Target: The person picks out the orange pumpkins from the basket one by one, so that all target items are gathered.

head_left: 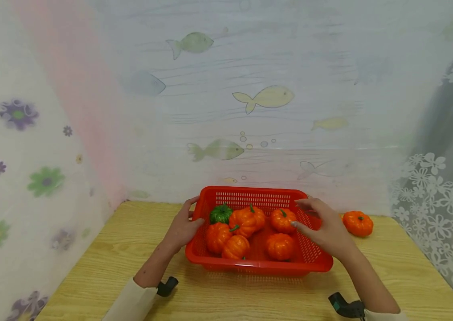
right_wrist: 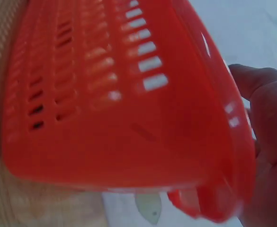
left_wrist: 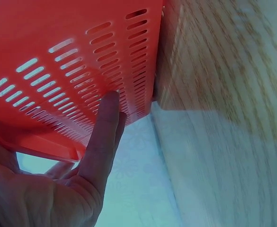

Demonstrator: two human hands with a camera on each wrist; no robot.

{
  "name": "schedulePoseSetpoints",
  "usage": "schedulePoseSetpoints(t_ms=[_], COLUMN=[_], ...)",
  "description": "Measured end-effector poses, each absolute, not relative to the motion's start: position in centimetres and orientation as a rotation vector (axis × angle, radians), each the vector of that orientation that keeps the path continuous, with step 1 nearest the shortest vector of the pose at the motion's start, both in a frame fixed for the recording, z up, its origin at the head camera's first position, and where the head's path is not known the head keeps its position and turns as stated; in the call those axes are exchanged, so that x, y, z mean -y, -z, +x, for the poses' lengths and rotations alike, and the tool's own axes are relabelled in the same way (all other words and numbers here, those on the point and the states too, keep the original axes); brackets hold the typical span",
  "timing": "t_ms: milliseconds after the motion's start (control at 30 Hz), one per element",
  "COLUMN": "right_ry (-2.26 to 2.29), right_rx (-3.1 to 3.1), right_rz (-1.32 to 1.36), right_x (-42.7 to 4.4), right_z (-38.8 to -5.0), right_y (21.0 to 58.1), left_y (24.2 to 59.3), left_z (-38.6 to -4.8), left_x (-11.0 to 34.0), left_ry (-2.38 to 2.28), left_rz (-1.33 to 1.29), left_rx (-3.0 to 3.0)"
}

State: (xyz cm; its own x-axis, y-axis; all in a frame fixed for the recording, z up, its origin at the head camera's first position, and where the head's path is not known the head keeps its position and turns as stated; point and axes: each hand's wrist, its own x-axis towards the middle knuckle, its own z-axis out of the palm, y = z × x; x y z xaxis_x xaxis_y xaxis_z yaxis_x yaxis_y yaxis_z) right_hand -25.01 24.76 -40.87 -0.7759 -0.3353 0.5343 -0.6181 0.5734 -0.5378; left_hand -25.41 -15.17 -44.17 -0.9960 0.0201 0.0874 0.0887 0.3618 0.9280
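A red plastic basket (head_left: 250, 264) with slotted walls stands on the table. Several orange toy pumpkins (head_left: 280, 246) and one green pumpkin (head_left: 221, 214) lie in it. My left hand (head_left: 182, 228) holds the basket's left rim, thumb on top and fingers along the outside wall; the left wrist view shows those fingers (left_wrist: 105, 127) stretched beside the slots. Over the right rim, my right hand (head_left: 326, 227) spreads its thumb and fingers apart, with the thumb above the inside. In the right wrist view, part of that hand (right_wrist: 273, 118) shows beyond the rim, which hides the rest.
Another orange pumpkin (head_left: 358, 224) lies on the wooden table (head_left: 130, 240), right of the basket; a bit of orange shows beside it. Behind the table hangs a pale curtain (head_left: 250, 133) with fish drawings. Flower-patterned sheets (head_left: 42, 183) flank the sides.
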Motion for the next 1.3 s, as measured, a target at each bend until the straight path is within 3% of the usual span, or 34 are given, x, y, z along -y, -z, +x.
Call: schedulePoseSetpoints(t_ms=[467,1300], right_ry=[-0.892,-0.708], right_rx=[2.732,2.965], right_rz=[0.971,0.909], right_x=[-21.8,-21.2], right_z=[-24.6,-24.5], right_y=[42.0,42.0], left_y=[44.6,45.1], left_z=[-25.8,-26.4], left_x=[15.3,15.3], left_ry=[1.743,1.752], left_rz=[-0.074,-0.063], left_rx=[2.545,2.535])
